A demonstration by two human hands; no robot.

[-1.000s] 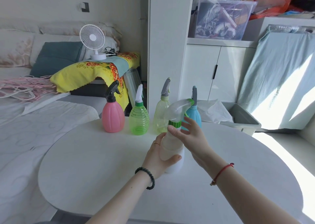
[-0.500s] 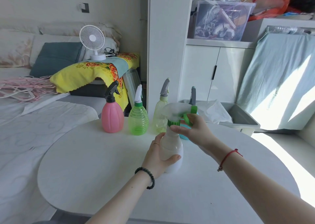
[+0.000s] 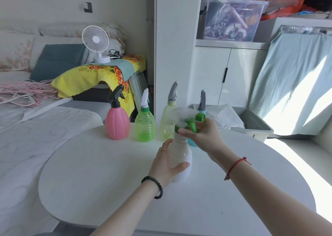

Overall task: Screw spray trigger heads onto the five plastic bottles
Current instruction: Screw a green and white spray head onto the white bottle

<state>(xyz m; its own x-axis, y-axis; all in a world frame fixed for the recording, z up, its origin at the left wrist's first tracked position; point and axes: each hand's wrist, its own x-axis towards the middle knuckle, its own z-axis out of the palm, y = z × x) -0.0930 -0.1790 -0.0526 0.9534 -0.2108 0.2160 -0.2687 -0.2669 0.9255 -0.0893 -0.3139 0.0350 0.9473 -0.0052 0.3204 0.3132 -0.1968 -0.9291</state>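
Observation:
A white bottle (image 3: 181,155) stands on the round white table (image 3: 111,178), with my left hand (image 3: 165,163) wrapped around its body. My right hand (image 3: 201,133) grips its white and green trigger head (image 3: 186,119) at the neck; the nozzle points right. Along the table's far edge stand a pink bottle (image 3: 117,122) with a black head, a green ribbed bottle (image 3: 145,126) with a white head, a pale yellow bottle (image 3: 168,122) with a grey head, and a blue bottle (image 3: 202,106) with a grey head, mostly hidden behind my right hand.
A bed (image 3: 27,146) lies to the left, close to the table's edge. Behind the bottles rise a white pillar (image 3: 172,38) and a cabinet (image 3: 224,74). A grey bin (image 3: 255,124) with a plastic bag sits on the floor at the right.
My right hand has turned the trigger head on the white bottle, swinging its nozzle further to the right. My left hand stays on the bottle's body.

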